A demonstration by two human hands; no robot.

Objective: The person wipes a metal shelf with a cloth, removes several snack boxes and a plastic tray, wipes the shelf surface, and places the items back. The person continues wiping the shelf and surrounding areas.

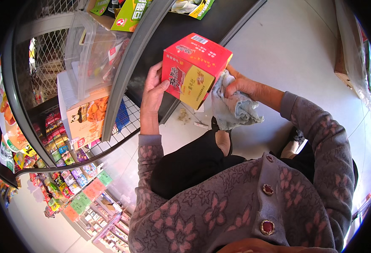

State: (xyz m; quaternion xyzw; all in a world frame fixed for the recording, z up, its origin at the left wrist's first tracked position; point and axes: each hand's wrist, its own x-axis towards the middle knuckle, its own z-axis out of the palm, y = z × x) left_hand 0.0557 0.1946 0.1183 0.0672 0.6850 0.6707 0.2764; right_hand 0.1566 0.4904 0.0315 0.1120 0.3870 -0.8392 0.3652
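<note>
A red and yellow cardboard box (193, 71) with printed writing is held up and tilted in front of me. My left hand (153, 87) grips its left side, the thumb on the front face. On the box's right side is my right hand (240, 83), which holds a crumpled pale blue-grey cloth (234, 101) against or close beside the box; some of its fingers are hidden behind box and cloth. Beyond the box lies a dark shelf board (147, 63) with a grey metal edge.
Clear plastic bins (90, 57) and an orange and white snack carton (87, 121) stand at the left, by a curved grey shelf upright (131, 60). Packaged snacks (60, 151) fill lower racks. Small debris (183, 117) lies on the tiled floor. A cardboard box (342, 69) stands far right.
</note>
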